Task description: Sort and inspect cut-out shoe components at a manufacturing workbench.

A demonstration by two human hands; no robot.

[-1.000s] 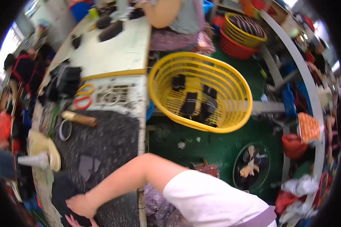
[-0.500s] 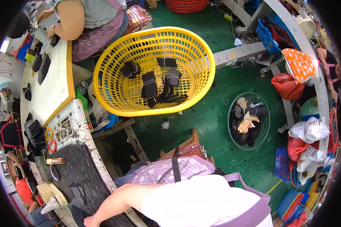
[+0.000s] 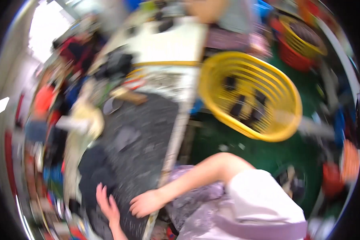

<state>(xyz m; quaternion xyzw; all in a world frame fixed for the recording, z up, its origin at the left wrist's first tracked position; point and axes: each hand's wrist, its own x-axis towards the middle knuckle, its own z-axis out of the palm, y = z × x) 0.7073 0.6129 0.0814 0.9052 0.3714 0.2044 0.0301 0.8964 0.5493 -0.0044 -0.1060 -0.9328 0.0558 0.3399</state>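
Note:
Motion blurs the view. My left hand (image 3: pixel 108 206) is raised with its fingers stretched out, beside a heap of dark cloth (image 3: pixel 95 172) on the table's left side. To its right, my right hand (image 3: pixel 147 203) hovers over or rests on the dark grey speckled mat (image 3: pixel 156 120); which one, I cannot tell. Its fingers look spread and slightly bent, with nothing visible in them. A small dark grey piece of fabric (image 3: pixel 127 137) lies on the mat, farther from my hands.
A yellow oval basket (image 3: pixel 248 134) with dark bundles stands right of the table. Beyond the mat lie a wooden-handled tool (image 3: pixel 129 96) and orange-and-red scissors (image 3: pixel 135 82). A person (image 3: pixel 236 16) sits by the white worktop (image 3: pixel 168 44). A bin (image 3: pixel 294 184) holds scraps.
The view has swung left, so table and basket appear farther right. My left hand has come into view. My right hand, earlier at a dark piece by the lower edge, now shows fully over the mat.

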